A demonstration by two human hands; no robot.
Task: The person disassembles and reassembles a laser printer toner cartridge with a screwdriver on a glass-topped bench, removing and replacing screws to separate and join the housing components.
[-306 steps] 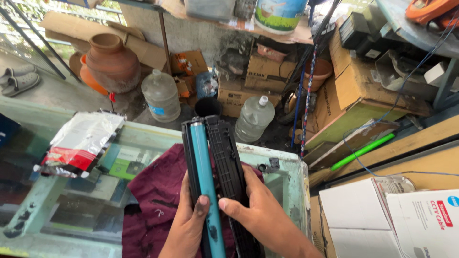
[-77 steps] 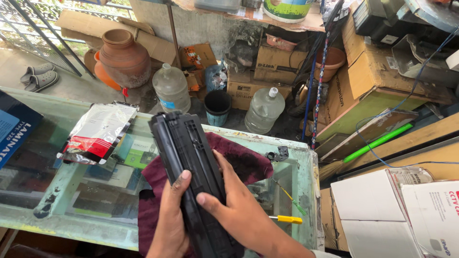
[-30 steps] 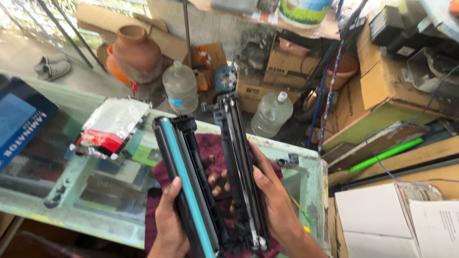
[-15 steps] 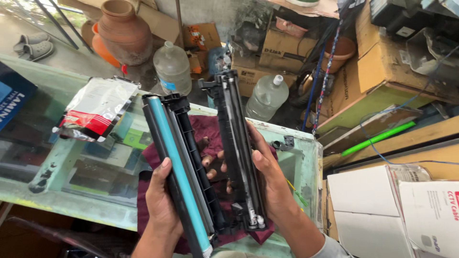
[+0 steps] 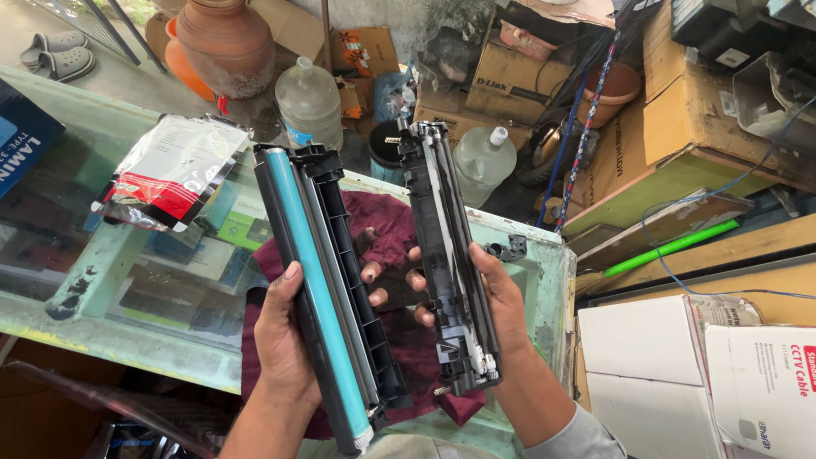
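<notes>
Foil bag (image 5: 174, 170) lies at the far left on the glass surface (image 5: 110, 331). My left hand (image 5: 285, 340) has its fingers wrapped around the drum half (image 5: 319, 289) with the blue-green roller. A maroon cloth (image 5: 387, 225) lies beneath, between the halves. My right hand (image 5: 497, 302) grips the black toner half (image 5: 446, 255), held apart from the other.

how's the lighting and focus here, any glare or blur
Head view: soft, even daylight with no hard shadows. The two cartridge halves, the drum half in the left hand and the black half in the right hand, are sharp. Faint reflections lie on the glass table; the silver bag shines a little. No motion blur.
</notes>
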